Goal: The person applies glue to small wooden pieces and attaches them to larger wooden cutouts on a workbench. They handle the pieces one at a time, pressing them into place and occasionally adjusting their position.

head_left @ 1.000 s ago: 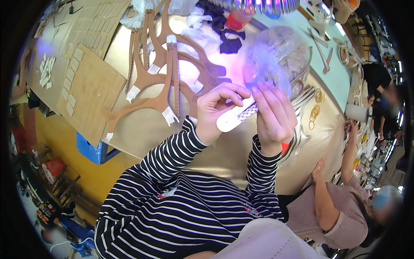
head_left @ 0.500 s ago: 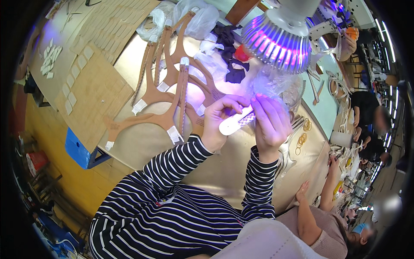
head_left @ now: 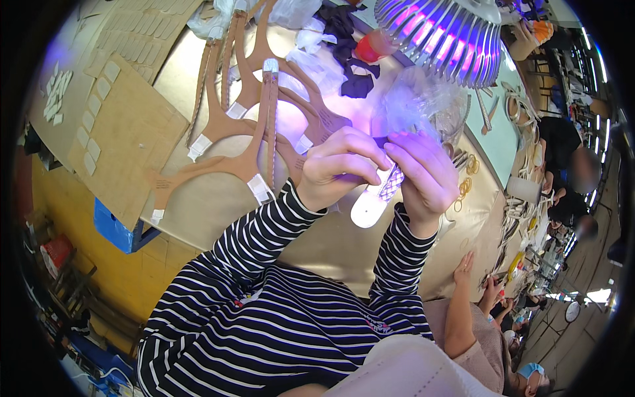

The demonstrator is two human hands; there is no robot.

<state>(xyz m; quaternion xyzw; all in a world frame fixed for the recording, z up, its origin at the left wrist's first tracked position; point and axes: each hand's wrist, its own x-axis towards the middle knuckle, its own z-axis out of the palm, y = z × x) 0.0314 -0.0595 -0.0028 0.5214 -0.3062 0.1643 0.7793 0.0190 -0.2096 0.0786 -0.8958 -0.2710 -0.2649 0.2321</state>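
A pale strap end (head_left: 368, 210) with a rounded tip, a small hole and a dark lattice pattern hangs tilted between my hands. My left hand (head_left: 340, 169) is closed, thumb and fingers pinching near the strap's upper part. On the other side, my right hand (head_left: 425, 177) is closed round the lattice part, its fingers pressed together. The strap's upper end is hidden by my fingers. Just left of my hands lie several brown Y-shaped strap pieces (head_left: 228, 126) with white-wrapped ends.
A ribbed lamp (head_left: 440, 43) glows violet above the table (head_left: 311, 231). Clear plastic wrap (head_left: 410, 99) and a red object (head_left: 375, 46) lie beneath it. Brown boards (head_left: 132, 142) are at left, yellow rings (head_left: 466, 192) at right. Another person's forearm (head_left: 460, 311) reaches in at lower right.
The strap end has swung from pointing left to pointing more downward. My left hand has turned with its fingers further over the strap. The view has shifted a little.
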